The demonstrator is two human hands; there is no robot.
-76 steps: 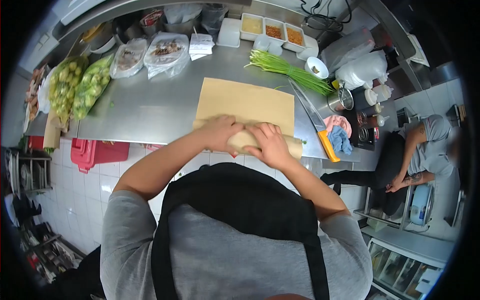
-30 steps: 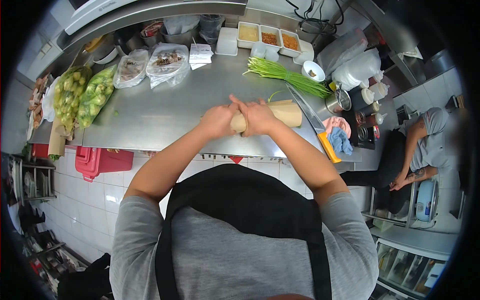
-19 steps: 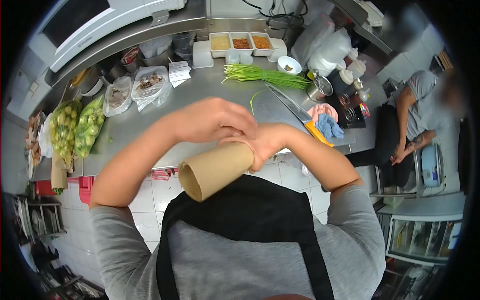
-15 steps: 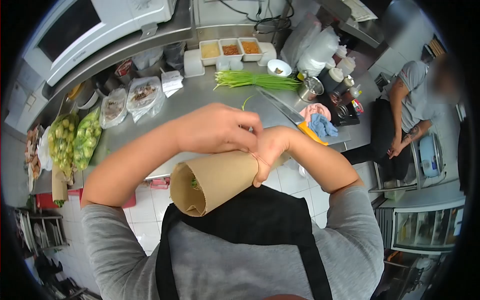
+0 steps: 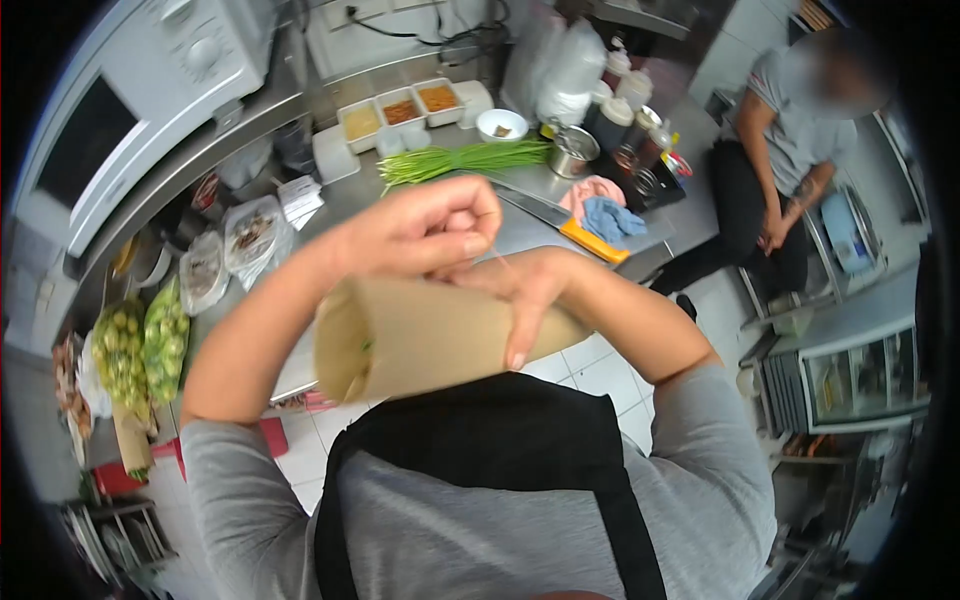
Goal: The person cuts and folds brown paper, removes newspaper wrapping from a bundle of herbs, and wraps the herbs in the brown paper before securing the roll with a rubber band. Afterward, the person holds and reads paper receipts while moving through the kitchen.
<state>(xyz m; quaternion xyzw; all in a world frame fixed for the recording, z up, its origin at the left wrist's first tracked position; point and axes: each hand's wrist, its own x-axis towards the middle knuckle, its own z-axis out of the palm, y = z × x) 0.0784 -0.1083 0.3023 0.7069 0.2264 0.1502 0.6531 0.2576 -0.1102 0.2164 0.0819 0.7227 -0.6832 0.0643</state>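
A brown paper roll (image 5: 430,335) lies slantwise before the black apron, its wide end open at the left with a little green showing inside. My right hand (image 5: 530,290) is wrapped round its narrower part, thumb over the front. Above the roll, my left hand (image 5: 440,225) is closed, fingers curled in a pinch. A thin pale band (image 5: 504,262) runs between the two hands; its ends are hidden. Behind them, long green stalks (image 5: 460,160) and a yellow-handled knife (image 5: 590,240) rest on the steel counter (image 5: 355,200).
Three trays (image 5: 400,110), a white bowl (image 5: 502,125), a metal pot (image 5: 573,150), cloths (image 5: 610,215) and bottles (image 5: 615,120) stand behind. Bagged green vegetables (image 5: 165,340) are at the left. A seated person (image 5: 780,160) is at the right.
My left hand has lifted off the roll and moved up and left, drawing the thin band out. The roll has tilted flatter. The view has turned and shifted.
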